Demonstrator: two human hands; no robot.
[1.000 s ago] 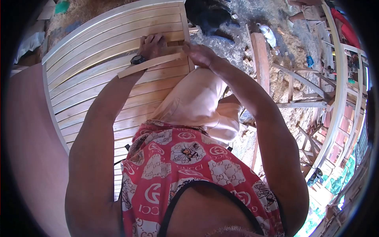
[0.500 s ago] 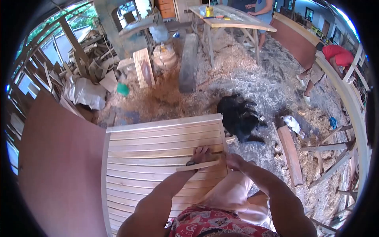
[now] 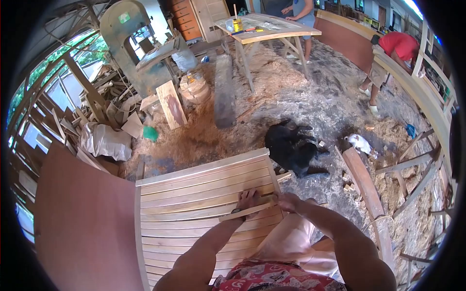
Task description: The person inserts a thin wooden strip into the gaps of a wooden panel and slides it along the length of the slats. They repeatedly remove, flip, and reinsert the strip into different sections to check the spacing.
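Note:
A slatted wooden panel [image 3: 204,183] lies in front of me, its light slats set inside a frame. My left hand [image 3: 248,200] rests on the slats near the right side, fingers spread. Across that wrist and the slats lies a thin loose wooden strip [image 3: 247,212], its right end close to my other hand. At the panel's right frame edge, my right hand [image 3: 288,202] is closed with the fingers curled; what it grips is too small to make out.
A black dog [image 3: 296,149] and a white cat [image 3: 360,144] lie on the shaving-strewn floor beyond the panel. A table [image 3: 272,33] stands farther back, one person beside it. Another person in red [image 3: 399,47] bends at the right. A curved brown sheet [image 3: 90,223] is at left.
The camera view has tilted and shifted, so more of the background at the upper left shows. Both hands remain at about the same place on the panel.

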